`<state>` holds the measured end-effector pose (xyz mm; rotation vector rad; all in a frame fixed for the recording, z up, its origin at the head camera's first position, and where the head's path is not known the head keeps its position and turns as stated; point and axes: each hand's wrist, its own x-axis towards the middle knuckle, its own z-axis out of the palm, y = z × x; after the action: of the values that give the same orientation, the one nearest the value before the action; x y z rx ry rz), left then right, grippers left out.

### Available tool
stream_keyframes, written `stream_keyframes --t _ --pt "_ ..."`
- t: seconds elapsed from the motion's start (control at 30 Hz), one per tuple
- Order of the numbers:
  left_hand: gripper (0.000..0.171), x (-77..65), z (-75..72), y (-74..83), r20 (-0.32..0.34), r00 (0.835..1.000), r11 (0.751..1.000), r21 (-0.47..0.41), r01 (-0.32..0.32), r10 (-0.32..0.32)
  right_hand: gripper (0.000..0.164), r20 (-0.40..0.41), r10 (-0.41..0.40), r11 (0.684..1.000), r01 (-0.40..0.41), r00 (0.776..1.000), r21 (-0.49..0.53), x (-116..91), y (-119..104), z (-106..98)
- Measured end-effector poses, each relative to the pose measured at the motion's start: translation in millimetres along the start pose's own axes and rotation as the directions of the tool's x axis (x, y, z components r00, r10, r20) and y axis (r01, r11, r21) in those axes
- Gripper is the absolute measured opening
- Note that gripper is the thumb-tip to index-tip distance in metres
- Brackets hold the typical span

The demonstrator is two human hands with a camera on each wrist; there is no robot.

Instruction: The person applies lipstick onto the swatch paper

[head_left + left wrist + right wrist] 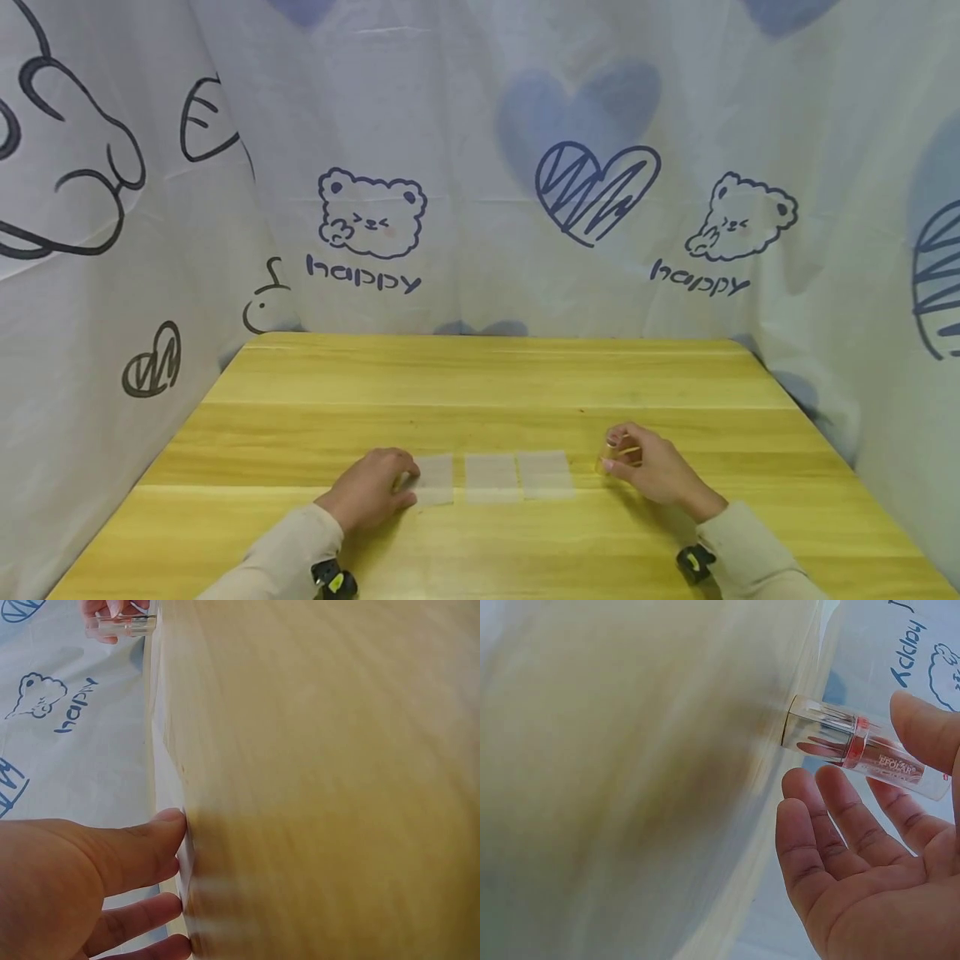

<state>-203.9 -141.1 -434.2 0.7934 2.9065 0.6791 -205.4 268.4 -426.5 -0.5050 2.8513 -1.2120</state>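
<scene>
Upright on the table, a clear lipstick tube (889, 760) with a reddish band stands with its upper end between the thumb and index finger of my right hand (660, 471). The other fingers of that hand stay off the tube, loosely bent. On the left, my left hand (371, 492) rests its thumb and fingertips at the left edge of a thin whitish sheet (437, 479). Its fingers (142, 911) reach down to the tabletop and are only slightly bent. Two similar pale sheets, a middle one (491, 478) and a right one (546, 475), lie flat between the hands.
Yellow wood-grain tabletop (480, 375) stretches to a far edge beneath a white curtain (465, 167) with blue hearts and bear drawings. More curtain hangs at both sides. Black devices are strapped on the left wrist (333, 579) and the right wrist (695, 564).
</scene>
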Motion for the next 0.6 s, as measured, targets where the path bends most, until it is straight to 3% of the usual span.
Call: stream_keyframes --t 0.3,0.6 --pt "0.025 -0.4 -2.5 0.4 -0.009 1.000 1.000 0.014 -0.019 0.020 0.025 0.018 0.005 1.000 -0.005 1.000 0.005 2.3 2.2 2.5" --pt "0.025 0.3 -1.6 -1.0 -0.001 1.000 1.000 0.013 -0.019 0.019 0.016 -0.015 -0.027 0.998 0.026 1.000 -0.059 4.3 5.7 5.9"
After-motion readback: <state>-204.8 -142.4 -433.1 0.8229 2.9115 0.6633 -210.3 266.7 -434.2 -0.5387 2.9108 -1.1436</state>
